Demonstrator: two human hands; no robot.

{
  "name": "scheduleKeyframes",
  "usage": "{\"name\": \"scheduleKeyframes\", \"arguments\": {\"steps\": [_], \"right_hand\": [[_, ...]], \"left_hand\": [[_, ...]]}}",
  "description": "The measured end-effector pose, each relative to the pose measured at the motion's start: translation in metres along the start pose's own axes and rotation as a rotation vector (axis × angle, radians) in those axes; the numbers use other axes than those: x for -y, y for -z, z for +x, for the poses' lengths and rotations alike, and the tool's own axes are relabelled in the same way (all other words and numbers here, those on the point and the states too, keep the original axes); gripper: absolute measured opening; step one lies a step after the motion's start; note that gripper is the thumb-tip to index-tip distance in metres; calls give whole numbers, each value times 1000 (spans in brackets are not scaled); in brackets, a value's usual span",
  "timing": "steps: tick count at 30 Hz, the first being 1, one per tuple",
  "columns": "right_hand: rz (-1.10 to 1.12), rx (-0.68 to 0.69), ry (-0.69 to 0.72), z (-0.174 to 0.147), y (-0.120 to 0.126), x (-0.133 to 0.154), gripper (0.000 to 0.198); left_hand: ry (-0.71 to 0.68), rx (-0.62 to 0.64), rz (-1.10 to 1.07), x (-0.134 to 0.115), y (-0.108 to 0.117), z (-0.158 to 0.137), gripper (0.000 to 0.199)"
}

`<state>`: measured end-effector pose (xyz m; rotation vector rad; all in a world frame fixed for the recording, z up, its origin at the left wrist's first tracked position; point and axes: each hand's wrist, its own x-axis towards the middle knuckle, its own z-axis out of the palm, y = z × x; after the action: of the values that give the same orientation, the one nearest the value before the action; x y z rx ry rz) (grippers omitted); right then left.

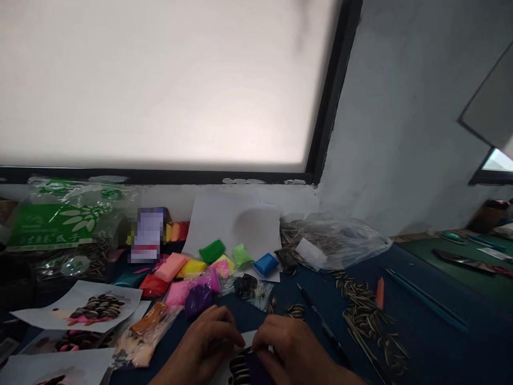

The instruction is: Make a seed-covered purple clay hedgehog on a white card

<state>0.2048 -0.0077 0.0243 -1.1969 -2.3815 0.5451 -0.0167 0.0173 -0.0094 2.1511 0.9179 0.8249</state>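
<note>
My left hand (212,342) is at the bottom middle, its fingers curled in and the fingertips at the edge of a small white paper (249,338). Striped sunflower seeds (239,369) lie in rows on that paper. Bent over the paper's right side is my right hand (290,347), closed, with its fingertips partly hidden. Beneath its fingers shows a dark purple piece (258,370), cut off by the frame's lower edge. What either hand pinches, if anything, I cannot make out. A small heap of seeds (295,310) lies just beyond the right hand.
Colourful clay packets (192,268) spread behind my hands. Papers with seed pictures (98,309) overlap at left, near a green seed bag (48,224) and a phone (148,235). To the right are a pen (320,315), loose seeds (366,315), tweezers (425,299) and a clear bag (336,240).
</note>
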Motion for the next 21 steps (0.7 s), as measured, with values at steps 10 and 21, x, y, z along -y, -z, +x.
{"name": "scheduleKeyframes", "arguments": {"steps": [10, 21], "right_hand": [[-61, 24, -20, 2, -5, 2, 14], [-168, 136, -67, 8, -4, 8, 15]], "left_hand": [[-74, -4, 33, 7, -1, 1, 28], [-22, 28, 26, 4, 0, 1, 29]]}}
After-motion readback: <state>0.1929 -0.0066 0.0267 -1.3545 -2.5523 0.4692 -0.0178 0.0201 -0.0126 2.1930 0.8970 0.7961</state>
